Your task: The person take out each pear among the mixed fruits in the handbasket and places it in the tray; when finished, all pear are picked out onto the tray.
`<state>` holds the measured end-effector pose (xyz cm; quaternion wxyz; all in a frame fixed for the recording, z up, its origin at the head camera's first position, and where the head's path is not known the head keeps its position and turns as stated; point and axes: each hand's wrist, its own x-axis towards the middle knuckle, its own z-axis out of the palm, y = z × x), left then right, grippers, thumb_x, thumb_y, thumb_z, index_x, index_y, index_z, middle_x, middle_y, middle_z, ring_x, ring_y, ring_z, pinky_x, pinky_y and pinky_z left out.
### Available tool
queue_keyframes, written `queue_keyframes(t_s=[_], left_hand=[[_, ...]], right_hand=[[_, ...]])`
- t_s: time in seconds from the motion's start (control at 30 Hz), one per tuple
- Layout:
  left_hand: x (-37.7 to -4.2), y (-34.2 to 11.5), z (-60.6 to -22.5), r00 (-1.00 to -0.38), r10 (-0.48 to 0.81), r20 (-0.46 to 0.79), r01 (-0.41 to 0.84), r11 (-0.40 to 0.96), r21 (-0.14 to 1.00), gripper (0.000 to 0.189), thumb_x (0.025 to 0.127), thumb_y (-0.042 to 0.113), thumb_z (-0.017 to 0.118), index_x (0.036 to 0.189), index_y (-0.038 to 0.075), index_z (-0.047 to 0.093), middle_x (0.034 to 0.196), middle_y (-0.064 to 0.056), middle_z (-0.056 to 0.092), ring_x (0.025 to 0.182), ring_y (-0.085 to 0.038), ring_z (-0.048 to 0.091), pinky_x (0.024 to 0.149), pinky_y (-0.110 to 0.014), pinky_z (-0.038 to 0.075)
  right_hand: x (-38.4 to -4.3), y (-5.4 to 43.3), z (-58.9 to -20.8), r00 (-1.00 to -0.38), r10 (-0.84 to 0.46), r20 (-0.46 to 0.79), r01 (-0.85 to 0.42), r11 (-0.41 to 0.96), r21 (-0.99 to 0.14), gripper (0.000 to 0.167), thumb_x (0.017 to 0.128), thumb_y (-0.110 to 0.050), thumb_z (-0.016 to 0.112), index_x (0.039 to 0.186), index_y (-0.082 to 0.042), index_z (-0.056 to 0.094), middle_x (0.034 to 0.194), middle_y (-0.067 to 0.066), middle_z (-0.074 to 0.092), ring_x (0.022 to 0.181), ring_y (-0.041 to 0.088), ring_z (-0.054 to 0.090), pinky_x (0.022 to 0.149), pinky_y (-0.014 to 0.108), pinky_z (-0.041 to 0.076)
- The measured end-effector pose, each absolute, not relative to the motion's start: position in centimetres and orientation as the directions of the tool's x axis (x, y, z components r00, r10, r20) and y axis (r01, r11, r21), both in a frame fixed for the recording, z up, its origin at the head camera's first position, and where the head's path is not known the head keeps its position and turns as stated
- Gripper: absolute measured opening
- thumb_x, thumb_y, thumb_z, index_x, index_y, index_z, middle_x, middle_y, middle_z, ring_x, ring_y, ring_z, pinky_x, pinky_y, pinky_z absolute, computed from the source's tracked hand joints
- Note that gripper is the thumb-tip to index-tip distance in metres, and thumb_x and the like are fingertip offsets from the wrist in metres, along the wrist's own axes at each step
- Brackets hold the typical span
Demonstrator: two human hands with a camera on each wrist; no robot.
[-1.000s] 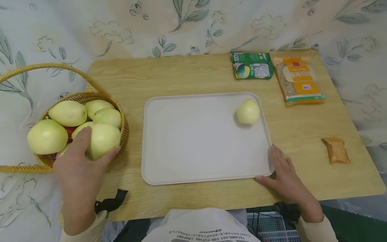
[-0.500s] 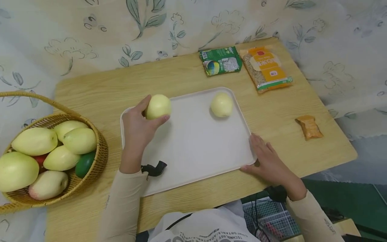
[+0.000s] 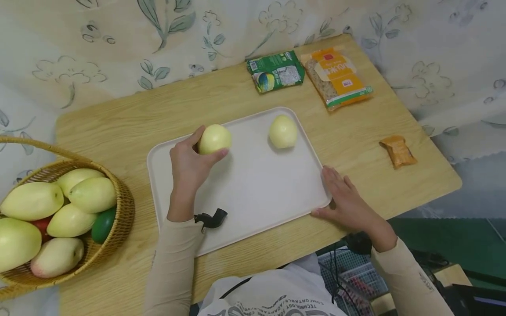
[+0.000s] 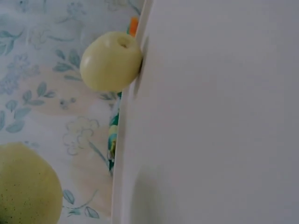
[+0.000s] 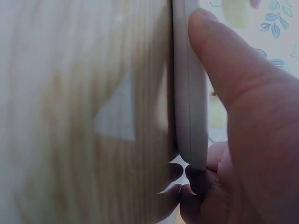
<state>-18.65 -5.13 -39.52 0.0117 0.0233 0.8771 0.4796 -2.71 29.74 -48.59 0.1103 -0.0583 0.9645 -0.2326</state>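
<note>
Head: tray (image 3: 257,188) on table (image 3: 130,112) — perhaps cloth backdrop (image 3: 118,52).

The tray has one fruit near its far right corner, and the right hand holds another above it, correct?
Not quite: it is the left hand that holds the second fruit above the tray, as the head view shows. The first fruit does rest near the far right corner.

The left hand (image 3: 189,164) is gripping a pale fruit (image 3: 216,138) over the white tray (image 3: 261,188). The right hand (image 3: 345,201) is touching the tray's corner.
</note>
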Motion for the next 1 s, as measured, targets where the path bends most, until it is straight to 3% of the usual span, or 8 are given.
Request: queue_keyframes(t_s=[0.43, 1.0], left_hand=[[-19.9, -3.4, -41.2, -0.991, 0.107, -0.081, -0.016, 0.508, 0.861, 0.078, 0.069, 0.027, 0.087, 0.136, 0.010, 0.054, 0.132, -0.011, 0.060, 0.115, -0.020, 0.062, 0.094, -0.036, 0.052], [-20.8, -1.7, -43.6, -0.966, 0.200, -0.162, -0.021, 0.567, 0.824, 0.078, 0.070, 0.031, 0.086, 0.138, 0.011, 0.053, 0.133, -0.010, 0.060, 0.118, -0.023, 0.059, 0.096, -0.040, 0.050]], right_hand=[[-3.0, 29.7, -48.7, -0.968, -0.147, -0.205, -0.038, 0.888, -0.458, 0.117, 0.076, -0.057, 0.073, 0.155, -0.005, 0.003, 0.161, 0.016, 0.008, 0.149, 0.034, 0.003, 0.117, 0.061, 0.003], [-3.0, 29.9, -48.9, -0.967, -0.150, -0.205, -0.037, 0.881, -0.471, 0.118, 0.076, -0.056, 0.074, 0.154, -0.004, 0.002, 0.161, 0.017, 0.007, 0.149, 0.034, 0.003, 0.116, 0.061, 0.002]])
